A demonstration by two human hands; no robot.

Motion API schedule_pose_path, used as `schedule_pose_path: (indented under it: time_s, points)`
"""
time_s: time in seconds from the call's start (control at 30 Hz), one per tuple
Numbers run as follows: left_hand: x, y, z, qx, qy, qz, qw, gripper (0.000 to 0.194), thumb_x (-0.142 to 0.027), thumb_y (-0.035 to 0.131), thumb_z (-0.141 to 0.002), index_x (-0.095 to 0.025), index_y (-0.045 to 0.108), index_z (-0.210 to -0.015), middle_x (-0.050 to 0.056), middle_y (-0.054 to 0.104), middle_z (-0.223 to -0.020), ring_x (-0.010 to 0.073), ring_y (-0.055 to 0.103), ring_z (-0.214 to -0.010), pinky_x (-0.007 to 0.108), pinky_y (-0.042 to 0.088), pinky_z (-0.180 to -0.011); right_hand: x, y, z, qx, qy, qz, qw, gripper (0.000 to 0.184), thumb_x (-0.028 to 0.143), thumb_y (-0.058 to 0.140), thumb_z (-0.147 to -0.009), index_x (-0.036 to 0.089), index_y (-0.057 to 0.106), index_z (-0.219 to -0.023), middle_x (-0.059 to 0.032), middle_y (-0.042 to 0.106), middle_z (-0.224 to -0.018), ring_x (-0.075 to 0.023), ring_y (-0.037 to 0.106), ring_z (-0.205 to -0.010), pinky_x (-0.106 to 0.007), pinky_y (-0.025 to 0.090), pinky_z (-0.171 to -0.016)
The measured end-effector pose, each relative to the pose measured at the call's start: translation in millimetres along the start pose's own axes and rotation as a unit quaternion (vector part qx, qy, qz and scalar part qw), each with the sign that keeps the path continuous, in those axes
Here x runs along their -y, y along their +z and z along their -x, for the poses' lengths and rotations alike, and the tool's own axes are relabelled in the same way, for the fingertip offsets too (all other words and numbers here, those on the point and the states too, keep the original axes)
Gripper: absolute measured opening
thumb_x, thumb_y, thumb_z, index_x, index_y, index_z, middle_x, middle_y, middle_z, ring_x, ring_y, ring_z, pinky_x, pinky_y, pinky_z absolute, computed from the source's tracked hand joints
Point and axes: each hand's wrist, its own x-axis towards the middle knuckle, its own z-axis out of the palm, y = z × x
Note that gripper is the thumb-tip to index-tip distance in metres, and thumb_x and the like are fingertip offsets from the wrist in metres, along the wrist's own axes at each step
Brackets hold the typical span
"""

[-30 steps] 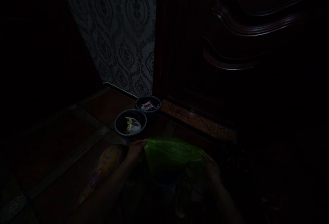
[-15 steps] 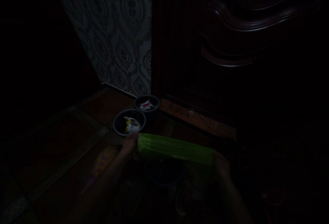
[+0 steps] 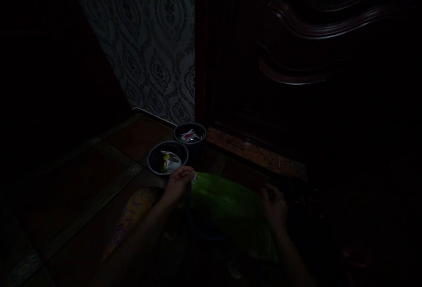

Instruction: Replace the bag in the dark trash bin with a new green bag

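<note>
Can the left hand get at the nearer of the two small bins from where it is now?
Probably yes: the left hand grips the green bag edge just below the nearer bin, with nothing visibly between them, though it's dim.

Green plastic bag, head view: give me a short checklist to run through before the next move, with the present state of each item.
1. Left hand grips the green plastic bag at its left end: ok.
2. Right hand grips the bag's right side: cannot tell, it lies on or at the film, fingers too dark to read.
3. Bag mouth open: cannot tell.
4. Dark bin sits under the bag: ok, though barely visible.
5. Near bin and far bin stand upright beyond the bag, apart from it: ok.
6. Lighting good enough to judge detail: not ok.
</note>
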Motion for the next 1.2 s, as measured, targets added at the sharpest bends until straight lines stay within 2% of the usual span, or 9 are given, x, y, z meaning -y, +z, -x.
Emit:
schedule_pose_path:
  time_s: [0.07, 0.13, 0.2, 0.27, 0.4, 0.57, 0.77, 1.0, 1.2]
  points:
    - [-0.4, 18.7, 9.1, 0.053, -0.006, 0.000, 0.999, 0.029, -0.028, 0.074, -0.056, -0.017, 0.063, -0.079, 0.000, 0.064, -0.066, 0.0108, 0.056, -0.056, 0.022, 0.040, -0.056, 43.1, 9.6, 20.0, 0.097, -0.010, -0.130, 0.987, 0.036, 0.045, 0.054, -0.075, 0.016, 0.065, -0.093, -0.0102, 0.066, -0.095, -0.0231, 0.059, -0.091, -0.036, 0.045, -0.083]
    - [2.6, 37.2, 17.8, 0.090, -0.022, -0.002, 0.996, 0.028, -0.027, 0.075, -0.056, -0.016, 0.064, -0.079, 0.000, 0.065, -0.067, 0.0105, 0.056, -0.058, 0.021, 0.040, -0.057, 82.5, 14.8, 39.0, 0.186, -0.049, -0.187, 0.963, 0.029, 0.044, 0.057, -0.075, 0.020, 0.066, -0.087, -0.0059, 0.066, -0.091, -0.0203, 0.059, -0.087, -0.032, 0.046, -0.078]
    - [8.3, 52.2, 24.6, 0.108, -0.048, 0.016, 0.993, 0.028, -0.026, 0.076, -0.055, -0.016, 0.065, -0.079, 0.000, 0.065, -0.067, 0.0094, 0.055, -0.057, 0.021, 0.039, -0.057, 108.4, 16.8, 52.8, 0.231, -0.072, -0.217, 0.946, 0.024, 0.042, 0.060, -0.074, 0.020, 0.066, -0.084, -0.0042, 0.066, -0.086, -0.0190, 0.059, -0.084, -0.031, 0.047, -0.076]
    - [14.4, 61.5, 29.0, 0.106, -0.073, 0.049, 0.991, 0.029, -0.024, 0.077, -0.054, -0.016, 0.065, -0.079, 0.000, 0.065, -0.067, 0.0088, 0.055, -0.056, 0.020, 0.039, -0.056, 117.3, 18.5, 59.7, 0.249, -0.044, -0.243, 0.936, 0.023, 0.039, 0.065, -0.069, 0.019, 0.064, -0.081, -0.0033, 0.066, -0.081, -0.0180, 0.060, -0.078, -0.030, 0.048, -0.071]
    - [22.8, 66.8, 32.5, 0.104, -0.121, 0.088, 0.983, 0.035, -0.024, 0.078, -0.053, -0.014, 0.065, -0.084, 0.002, 0.066, -0.070, 0.0101, 0.058, -0.059, 0.021, 0.040, -0.058, 102.5, 24.6, 60.0, 0.260, 0.049, -0.290, 0.920, 0.031, 0.034, 0.075, -0.056, 0.019, 0.060, -0.079, -0.0021, 0.066, -0.076, -0.0172, 0.062, -0.072, -0.028, 0.049, -0.066]
    - [30.1, 69.3, 34.4, 0.115, -0.130, 0.101, 0.980, 0.040, -0.014, 0.080, -0.046, -0.014, 0.065, -0.084, 0.004, 0.069, -0.078, 0.0115, 0.060, -0.063, 0.023, 0.043, -0.063, 84.4, 28.0, 56.2, 0.233, 0.046, -0.264, 0.935, 0.024, 0.037, 0.070, -0.062, 0.018, 0.062, -0.074, -0.0014, 0.065, -0.070, -0.0155, 0.059, -0.067, -0.026, 0.046, -0.061]
    - [37.5, 70.0, 33.7, 0.100, -0.095, 0.060, 0.989, 0.035, -0.013, 0.077, -0.049, -0.015, 0.065, -0.082, 0.003, 0.067, -0.075, 0.0122, 0.060, -0.065, 0.025, 0.044, -0.066, 86.3, 26.3, 52.4, 0.224, 0.066, -0.259, 0.937, 0.028, 0.044, 0.067, -0.062, 0.017, 0.063, -0.068, -0.0011, 0.062, -0.064, -0.0143, 0.054, -0.061, -0.024, 0.041, -0.055]
    - [33.5, 67.1, 30.2, 0.076, -0.074, 0.019, 0.994, 0.033, -0.011, 0.074, -0.047, -0.015, 0.065, -0.079, 0.002, 0.066, -0.071, 0.0119, 0.059, -0.063, 0.024, 0.044, -0.064, 80.2, 29.3, 47.3, 0.228, 0.143, -0.353, 0.896, 0.033, 0.044, 0.073, -0.056, 0.018, 0.061, -0.071, 0.0015, 0.059, -0.059, -0.0123, 0.052, -0.053, -0.023, 0.040, -0.051]
    - [41.8, 43.3, 20.3, 0.040, -0.083, -0.021, 0.995, 0.029, -0.014, 0.071, -0.051, -0.016, 0.064, -0.080, 0.003, 0.068, -0.071, 0.0131, 0.060, -0.059, 0.025, 0.044, -0.059, 65.6, 23.7, 33.2, 0.195, 0.174, -0.450, 0.854, 0.034, 0.036, 0.076, -0.059, 0.020, 0.056, -0.082, 0.0040, 0.060, -0.067, -0.0101, 0.054, -0.058, -0.021, 0.042, -0.055]
